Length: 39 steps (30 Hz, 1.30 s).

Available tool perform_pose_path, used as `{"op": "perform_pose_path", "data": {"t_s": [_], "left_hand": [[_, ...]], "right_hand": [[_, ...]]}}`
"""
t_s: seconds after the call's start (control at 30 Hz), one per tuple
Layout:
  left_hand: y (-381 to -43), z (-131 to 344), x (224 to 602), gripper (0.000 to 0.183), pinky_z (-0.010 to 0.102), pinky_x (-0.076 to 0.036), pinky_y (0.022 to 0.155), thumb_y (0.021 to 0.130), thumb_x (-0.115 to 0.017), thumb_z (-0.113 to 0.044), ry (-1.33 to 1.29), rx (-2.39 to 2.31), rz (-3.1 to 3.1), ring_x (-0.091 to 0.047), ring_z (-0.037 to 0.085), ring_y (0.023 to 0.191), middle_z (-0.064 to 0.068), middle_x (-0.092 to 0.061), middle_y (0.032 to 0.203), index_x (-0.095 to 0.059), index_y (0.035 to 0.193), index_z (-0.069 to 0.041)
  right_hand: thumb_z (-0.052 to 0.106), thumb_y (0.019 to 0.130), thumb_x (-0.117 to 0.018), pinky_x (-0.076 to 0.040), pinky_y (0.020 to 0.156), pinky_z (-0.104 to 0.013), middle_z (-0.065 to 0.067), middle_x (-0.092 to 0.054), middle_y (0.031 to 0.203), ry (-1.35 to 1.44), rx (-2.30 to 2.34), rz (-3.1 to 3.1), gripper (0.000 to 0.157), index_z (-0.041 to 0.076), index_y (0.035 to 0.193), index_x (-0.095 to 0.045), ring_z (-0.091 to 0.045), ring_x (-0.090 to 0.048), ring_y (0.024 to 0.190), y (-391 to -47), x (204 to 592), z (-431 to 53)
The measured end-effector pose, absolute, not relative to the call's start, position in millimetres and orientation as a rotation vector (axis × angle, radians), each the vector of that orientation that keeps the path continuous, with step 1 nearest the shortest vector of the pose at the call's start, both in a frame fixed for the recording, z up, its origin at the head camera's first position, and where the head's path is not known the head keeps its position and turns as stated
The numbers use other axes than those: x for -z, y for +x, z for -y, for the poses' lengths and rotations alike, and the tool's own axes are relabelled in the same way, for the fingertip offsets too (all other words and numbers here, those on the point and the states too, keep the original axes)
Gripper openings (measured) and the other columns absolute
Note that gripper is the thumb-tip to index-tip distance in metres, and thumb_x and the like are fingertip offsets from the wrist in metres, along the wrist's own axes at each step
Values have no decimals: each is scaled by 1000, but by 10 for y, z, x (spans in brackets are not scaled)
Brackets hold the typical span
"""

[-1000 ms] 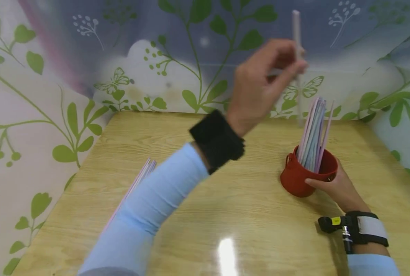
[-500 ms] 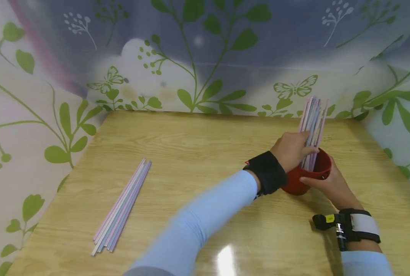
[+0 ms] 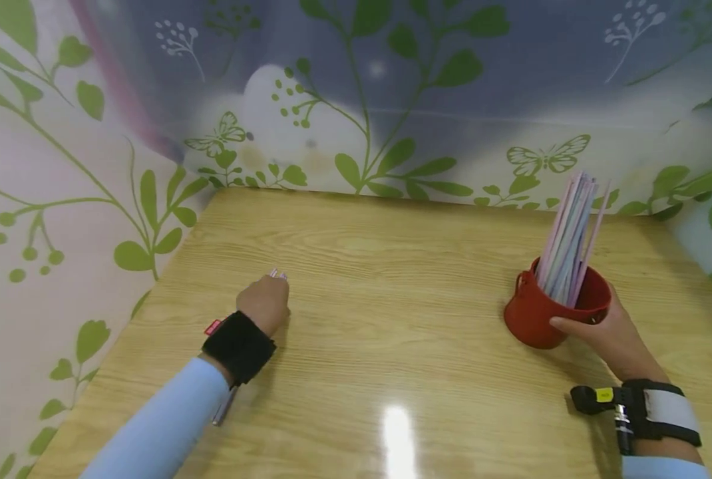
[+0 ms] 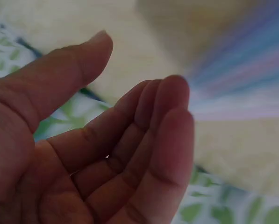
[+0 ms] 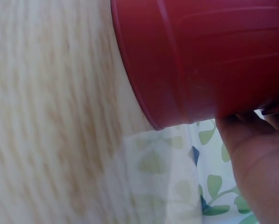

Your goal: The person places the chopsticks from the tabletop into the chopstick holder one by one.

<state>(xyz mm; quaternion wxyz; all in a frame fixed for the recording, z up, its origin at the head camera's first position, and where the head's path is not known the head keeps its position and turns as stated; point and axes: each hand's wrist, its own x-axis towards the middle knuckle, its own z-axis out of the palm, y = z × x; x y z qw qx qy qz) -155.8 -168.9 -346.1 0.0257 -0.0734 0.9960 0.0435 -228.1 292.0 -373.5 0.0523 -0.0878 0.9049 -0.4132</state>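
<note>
In the head view my left hand (image 3: 264, 305) is over a loose bunch of pastel straws (image 3: 223, 409) on the table. Its forearm and wrist strap hide most of the bunch; only the ends show. The left wrist view has the thumb apart from loosely bent fingers, with nothing between them, and the blurred straws (image 4: 251, 70) just past the fingertips. On the right, a small red bucket (image 3: 526, 313) stands upright, holding many pink, blue and purple straws (image 3: 568, 233) that lean out of it. My right hand (image 3: 613, 336) grips the bucket's near right side, thumb at the rim.
The pale wood-grain table (image 3: 380, 286) stretches between the hands. A leaf-and-butterfly patterned backdrop (image 3: 308, 120) rises along the back and both sides. A bright light reflection (image 3: 398, 439) lies near the front.
My left hand held a straw up, then brought it down into the bucket among the others. It has since swung left to the loose bunch. My right hand has stayed on the bucket.
</note>
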Motion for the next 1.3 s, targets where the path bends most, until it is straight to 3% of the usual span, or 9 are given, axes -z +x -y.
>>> {"op": "perform_pose_path", "data": {"t_s": [0.13,0.33,0.5,0.57,0.67,0.83,0.97,1.17,1.3], "left_hand": [[-1395,1922,3624,8,30,-34,33,70,-58,-7,-307,-129,-3103,-48,17,45,9,-54,57,-59,68,1],[-1324,1901,3735,13,34,-36,34,75,-52,-2,-272,-18,-3213,-51,19,45,10,-54,55,-56,62,0],[-1411,1731,3839,21,33,-38,35,75,-52,-1,-225,184,-3225,-52,18,46,7,-54,54,-54,54,-5],[-1461,1648,3862,22,31,-38,35,74,-52,-1,-235,231,-3208,-51,15,47,5,-54,54,-54,53,-7],[-1510,1547,3862,24,27,-36,33,74,-54,-2,-291,289,-3182,-45,9,46,1,-52,53,-53,51,-8],[-1505,1484,3845,23,26,-37,34,75,-55,-2,-321,341,-3159,-49,10,47,3,-54,54,-54,52,-7],[-1487,1486,3876,20,27,-40,38,75,-54,-3,-292,376,-3177,-54,14,51,6,-58,59,-57,55,-6],[-1510,1508,3877,22,30,-40,37,77,-50,0,-379,165,-3178,-55,18,53,8,-56,59,-56,56,-3],[-1580,1597,3803,14,30,-39,37,73,-56,-2,-238,-32,-3168,-53,20,51,8,-54,59,-54,59,-3]], "right_hand": [[27,78,-58,-35,70,-8,-6,-20,136,-277,1270,-2749,81,35,133,1,-15,-28,113,-2275,3735,-2941],[29,78,-58,-32,72,-8,-5,-20,136,-235,1269,-2738,81,37,132,1,-11,-28,113,-2278,3741,-2918],[29,78,-58,-35,87,-30,-7,-17,138,-235,1286,-2727,81,37,132,3,-20,-26,117,-2272,3738,-2921],[29,78,-58,-35,87,-32,-6,-17,138,-238,1289,-2727,81,37,132,3,-21,-25,117,-2275,3740,-2922],[29,78,-58,-35,81,-21,-5,-18,138,-234,1281,-2735,81,37,132,3,-18,-26,116,-2285,3749,-2917],[29,78,-58,-34,89,-40,-9,-16,139,-250,1299,-2727,82,35,132,3,-24,-24,118,-2284,3742,-2923],[28,78,-58,-36,81,-17,-7,-19,137,-255,1298,-2738,81,36,132,1,-18,-26,116,-2282,3732,-2934],[25,78,-59,-34,76,-7,-4,-21,135,-269,1359,-2715,80,36,132,-1,-9,-29,112,-2285,3741,-2958],[23,78,-59,-32,71,-3,-4,-22,134,-278,1379,-2711,80,35,132,-2,-8,-30,112,-2287,3762,-2958]]}}
